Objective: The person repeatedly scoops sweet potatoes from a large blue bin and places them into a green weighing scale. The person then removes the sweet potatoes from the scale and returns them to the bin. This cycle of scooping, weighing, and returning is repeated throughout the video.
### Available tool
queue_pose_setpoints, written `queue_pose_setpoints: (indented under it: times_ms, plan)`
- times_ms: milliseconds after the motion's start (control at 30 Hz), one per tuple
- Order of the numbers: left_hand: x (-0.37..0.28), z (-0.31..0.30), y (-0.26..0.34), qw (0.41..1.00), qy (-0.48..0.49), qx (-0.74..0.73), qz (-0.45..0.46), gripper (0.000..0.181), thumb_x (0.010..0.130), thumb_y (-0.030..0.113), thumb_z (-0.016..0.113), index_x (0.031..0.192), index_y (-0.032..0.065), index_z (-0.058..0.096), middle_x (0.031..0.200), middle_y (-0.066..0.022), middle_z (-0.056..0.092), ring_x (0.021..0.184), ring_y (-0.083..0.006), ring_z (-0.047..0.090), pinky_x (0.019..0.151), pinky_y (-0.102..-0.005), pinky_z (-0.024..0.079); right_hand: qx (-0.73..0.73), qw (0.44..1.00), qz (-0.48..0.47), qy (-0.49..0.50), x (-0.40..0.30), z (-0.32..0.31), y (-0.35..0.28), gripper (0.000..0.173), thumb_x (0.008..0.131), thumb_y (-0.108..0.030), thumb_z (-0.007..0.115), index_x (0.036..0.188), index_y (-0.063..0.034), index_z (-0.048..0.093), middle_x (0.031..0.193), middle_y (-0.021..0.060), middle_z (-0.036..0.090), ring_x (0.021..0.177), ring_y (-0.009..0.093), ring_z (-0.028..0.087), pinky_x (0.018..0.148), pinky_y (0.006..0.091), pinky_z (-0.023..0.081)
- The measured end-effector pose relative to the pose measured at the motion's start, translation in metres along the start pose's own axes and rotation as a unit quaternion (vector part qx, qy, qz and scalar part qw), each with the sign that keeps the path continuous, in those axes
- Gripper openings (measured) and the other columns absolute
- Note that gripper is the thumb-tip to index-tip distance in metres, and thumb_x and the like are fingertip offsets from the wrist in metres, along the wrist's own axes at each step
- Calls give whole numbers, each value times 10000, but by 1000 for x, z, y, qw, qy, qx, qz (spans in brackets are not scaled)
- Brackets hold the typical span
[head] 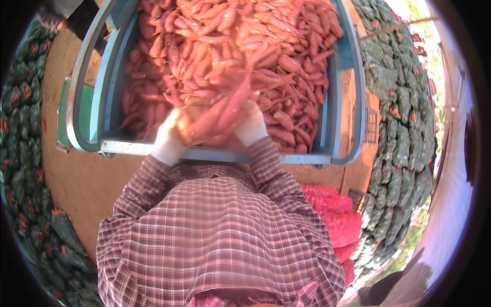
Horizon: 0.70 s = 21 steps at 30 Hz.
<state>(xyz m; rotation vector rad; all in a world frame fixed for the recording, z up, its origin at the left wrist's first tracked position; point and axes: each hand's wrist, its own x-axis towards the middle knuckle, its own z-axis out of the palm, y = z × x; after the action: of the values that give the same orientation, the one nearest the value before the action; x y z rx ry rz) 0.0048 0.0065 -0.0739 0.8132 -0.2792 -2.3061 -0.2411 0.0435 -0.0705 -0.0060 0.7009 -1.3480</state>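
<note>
Between my two white-gloved hands is a bunch of red-skinned sweet potatoes (218,117), slightly blurred. My left hand (174,128) grips the bunch from its left side, and my right hand (251,121) holds it from the right. Both are just inside the near edge of a blue metal bin (126,147). Beyond them, a large heap of sweet potatoes (207,57) fills the bin and rises towards its far side. Most of my fingers are hidden behind the held roots.
Curved blue rails (73,111) flank the bin. Stacked green mesh sacks (402,142) line the right, with more green sacks (23,161) on the left. Red sacks (341,226) lie beside me, near a black plastic crate (358,201). A person's dark-clothed leg (82,19) shows at upper left.
</note>
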Motion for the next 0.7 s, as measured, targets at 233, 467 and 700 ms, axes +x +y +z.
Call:
queue_pose_setpoints:
  times_ms: [233,467,700]
  plan:
    - [13,110,-138,957,-96,182,-204,357,1071,373,506,1299,104,560,1203,-41,667,1080,-168,646,926,-329,528,15,968,-249,31,-141,-95,-6,611,918,-451,691,1330,-22,551,1265,138,604,1156,281,594,1034,413,485]
    - [-70,186,-357,736,-293,440,-422,440,1054,359,539,1437,224,369,983,24,583,822,-114,555,744,-353,543,-257,800,-382,386,-398,-194,30,773,986,-621,459,1527,-73,387,1472,177,490,1290,341,529,1124,493,410]
    - [-165,202,-492,645,-231,336,-646,323,1038,371,566,1290,169,547,932,20,566,792,-126,561,681,-312,499,224,751,-462,415,-604,-381,133,649,908,-515,658,1338,-37,561,1135,163,639,998,324,641,923,459,558]
